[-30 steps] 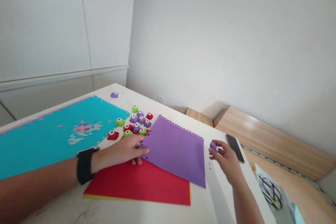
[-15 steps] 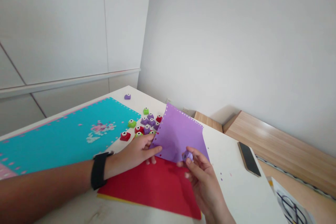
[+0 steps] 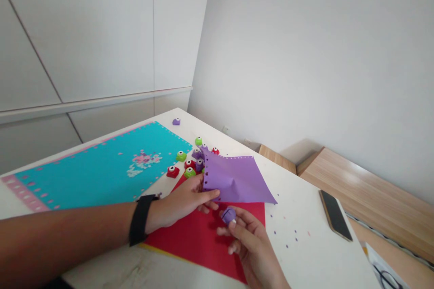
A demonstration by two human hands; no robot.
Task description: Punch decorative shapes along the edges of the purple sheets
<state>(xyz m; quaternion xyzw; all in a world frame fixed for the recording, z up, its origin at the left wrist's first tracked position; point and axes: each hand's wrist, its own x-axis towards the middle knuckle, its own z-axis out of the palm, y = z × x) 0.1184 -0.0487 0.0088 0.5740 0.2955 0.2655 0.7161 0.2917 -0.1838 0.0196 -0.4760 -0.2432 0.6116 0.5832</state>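
My left hand (image 3: 193, 196), below a black wristband, pinches the near left corner of a purple paper sheet (image 3: 233, 176). Small punched holes run along the sheet's left and far edges, and its surface is bent. Between the thumb and fingers of my right hand (image 3: 252, 237) is a small purple craft punch (image 3: 228, 216), held just off the sheet's near edge. Under both hands lies red paper (image 3: 203, 244), with a yellow edge showing beneath it. Several red, green and purple punches, such as a red punch (image 3: 172, 171), stand beyond my left hand, some partly hidden by the sheet.
A turquoise sheet (image 3: 101, 171) with punched edges lies at the left over pink paper (image 3: 29, 194), bearing a heap of paper bits (image 3: 144, 161). A phone (image 3: 335, 215) rests near the right edge of the white table (image 3: 305, 216). One purple punch (image 3: 176, 121) stands near the far corner.
The purple sheet has tipped down flatter and bent. My right hand has drawn the purple punch back towards me, away from the sheet's edge. My left hand keeps its hold. The view has shifted slightly.
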